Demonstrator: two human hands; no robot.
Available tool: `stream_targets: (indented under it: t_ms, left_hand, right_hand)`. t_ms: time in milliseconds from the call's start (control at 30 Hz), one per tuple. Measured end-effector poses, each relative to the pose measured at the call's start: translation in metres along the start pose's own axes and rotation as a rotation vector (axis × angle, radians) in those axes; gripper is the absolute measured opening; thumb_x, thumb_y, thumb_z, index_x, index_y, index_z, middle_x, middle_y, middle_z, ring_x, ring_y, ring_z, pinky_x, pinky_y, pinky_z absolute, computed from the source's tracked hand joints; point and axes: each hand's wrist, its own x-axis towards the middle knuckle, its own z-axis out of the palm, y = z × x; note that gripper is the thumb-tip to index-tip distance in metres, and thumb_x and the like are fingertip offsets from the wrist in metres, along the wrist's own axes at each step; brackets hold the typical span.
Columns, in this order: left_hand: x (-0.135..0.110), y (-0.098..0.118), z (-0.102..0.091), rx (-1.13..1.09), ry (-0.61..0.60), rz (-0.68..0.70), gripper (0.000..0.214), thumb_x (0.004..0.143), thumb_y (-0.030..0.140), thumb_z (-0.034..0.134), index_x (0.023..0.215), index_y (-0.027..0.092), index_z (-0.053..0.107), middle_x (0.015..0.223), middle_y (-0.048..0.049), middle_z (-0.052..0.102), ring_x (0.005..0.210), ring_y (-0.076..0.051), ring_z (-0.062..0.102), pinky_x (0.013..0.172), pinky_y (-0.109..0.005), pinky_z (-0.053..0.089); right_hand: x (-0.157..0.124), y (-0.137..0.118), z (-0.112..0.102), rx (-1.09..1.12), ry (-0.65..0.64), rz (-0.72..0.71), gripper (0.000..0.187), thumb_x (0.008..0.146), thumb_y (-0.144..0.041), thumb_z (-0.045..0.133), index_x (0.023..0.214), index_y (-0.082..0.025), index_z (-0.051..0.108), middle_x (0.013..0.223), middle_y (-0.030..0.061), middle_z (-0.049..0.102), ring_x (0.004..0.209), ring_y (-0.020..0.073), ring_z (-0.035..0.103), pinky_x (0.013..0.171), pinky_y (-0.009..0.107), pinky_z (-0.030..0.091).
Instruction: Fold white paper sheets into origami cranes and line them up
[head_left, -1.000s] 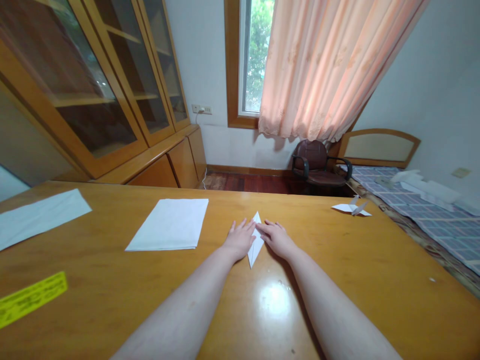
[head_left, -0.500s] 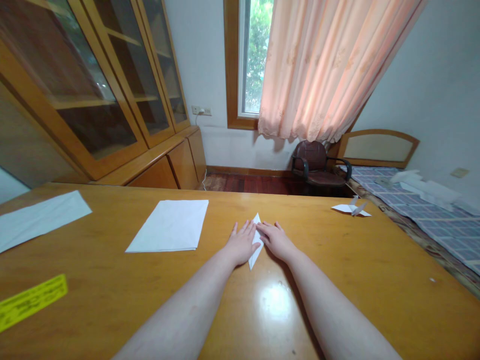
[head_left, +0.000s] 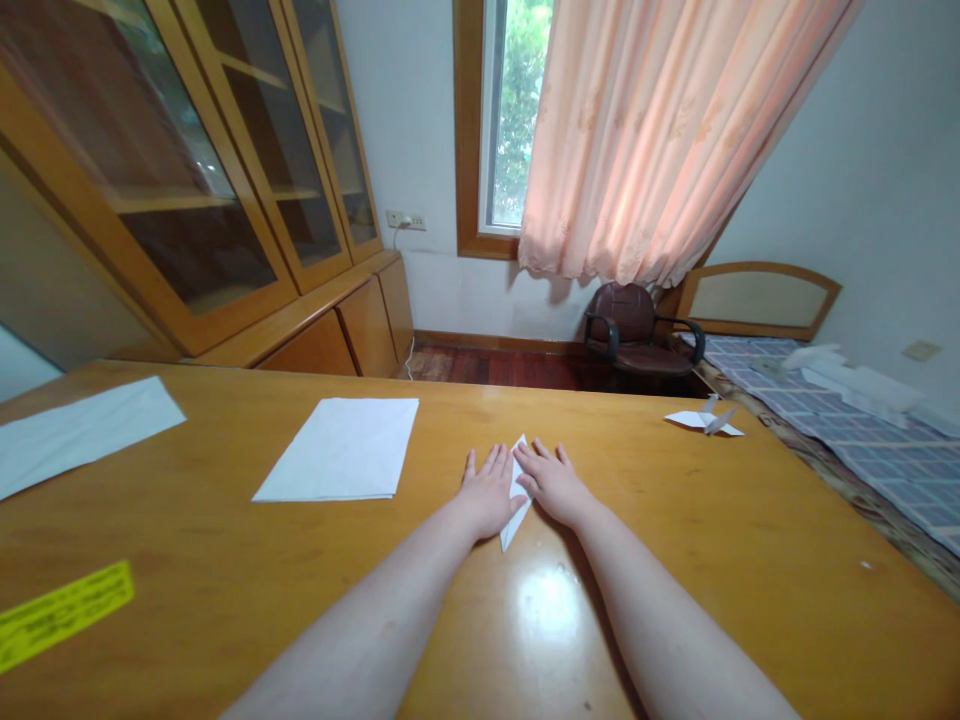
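A narrow, pointed piece of folded white paper (head_left: pixel 514 526) lies on the wooden table between my two hands. My left hand (head_left: pixel 487 495) rests flat along its left side, fingers stretched out and thumb across the paper. From the right, my right hand (head_left: pixel 553 483) lies on the paper with its fingers spread, the fingertips close to those of the left. Both hands cover the paper's middle; its far tip and near tip show.
Left of my hands lies a stack of white paper sheets (head_left: pixel 341 450). Another white sheet (head_left: pixel 90 430) is at the far left, above a yellow label (head_left: pixel 66 612). A folded paper crane (head_left: pixel 705 418) sits near the table's far right edge. Beyond stands an office chair (head_left: pixel 637 330).
The folded paper has shifted slightly to the right and toward me. My left hand has moved a little right with it, and my right hand now covers more of the paper.
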Motion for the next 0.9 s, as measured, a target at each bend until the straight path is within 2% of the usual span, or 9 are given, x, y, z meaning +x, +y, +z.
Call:
stream_targets:
  t_ms: [167,367,533,667,767,900]
  left_hand:
    - [-0.001,0.003,0.001,0.000,-0.022,0.021,0.074,0.086,0.053,0.029,0.144,0.011,0.011,0.151,-0.0134,0.007,0.139,-0.028,0.001,0.107,-0.059,-0.003]
    - [-0.002,0.006,0.001,0.029,-0.035,0.061,0.076,0.085,0.055,0.027,0.144,0.010,0.010,0.151,-0.0125,0.005,0.139,-0.027,-0.001,0.107,-0.060,-0.003]
    - [-0.003,0.007,-0.001,0.021,-0.033,0.046,0.076,0.085,0.054,0.029,0.144,0.010,0.012,0.151,-0.0123,0.006,0.139,-0.027,0.001,0.107,-0.059,-0.002]
    - [-0.004,0.008,0.001,0.007,0.015,0.045,0.075,0.084,0.056,0.029,0.144,0.012,0.014,0.151,-0.0117,0.010,0.139,-0.027,0.003,0.108,-0.058,0.000]
    - [-0.002,0.006,0.003,-0.015,0.062,0.046,0.076,0.084,0.058,0.031,0.144,0.014,0.015,0.151,-0.0103,0.014,0.139,-0.028,0.007,0.109,-0.057,0.002]
    - [0.003,0.002,0.004,-0.036,0.131,0.012,0.065,0.087,0.051,0.033,0.143,0.020,0.022,0.150,-0.0072,0.022,0.138,-0.029,0.012,0.109,-0.057,0.006]
  right_hand:
    - [-0.001,0.002,0.000,-0.052,0.032,0.066,0.049,0.091,-0.040,0.036,0.139,-0.030,0.031,0.146,0.0036,0.029,0.137,0.0292,0.012,0.105,0.060,0.001]
    - [0.002,0.003,0.000,-0.208,0.045,0.287,0.052,0.090,-0.048,0.031,0.140,-0.033,0.027,0.149,0.0047,0.022,0.138,0.0322,0.006,0.104,0.061,0.000]
    - [0.003,0.006,0.001,-0.219,0.092,0.407,0.052,0.088,-0.054,0.033,0.138,-0.039,0.030,0.150,0.0050,0.022,0.137,0.0349,0.007,0.102,0.061,0.001]
    - [0.003,0.010,0.000,-0.183,0.173,0.436,0.053,0.087,-0.053,0.037,0.136,-0.032,0.036,0.147,0.0073,0.027,0.136,0.0354,0.011,0.103,0.061,0.001]
    - [0.002,0.011,-0.001,-0.097,0.234,0.361,0.051,0.088,-0.045,0.041,0.133,-0.022,0.042,0.141,0.0097,0.038,0.134,0.0305,0.021,0.106,0.056,0.006]
    - [0.001,0.006,-0.002,0.013,0.211,0.089,0.047,0.084,-0.037,0.050,0.128,-0.021,0.048,0.134,0.0080,0.048,0.130,0.0242,0.032,0.109,0.047,0.012]
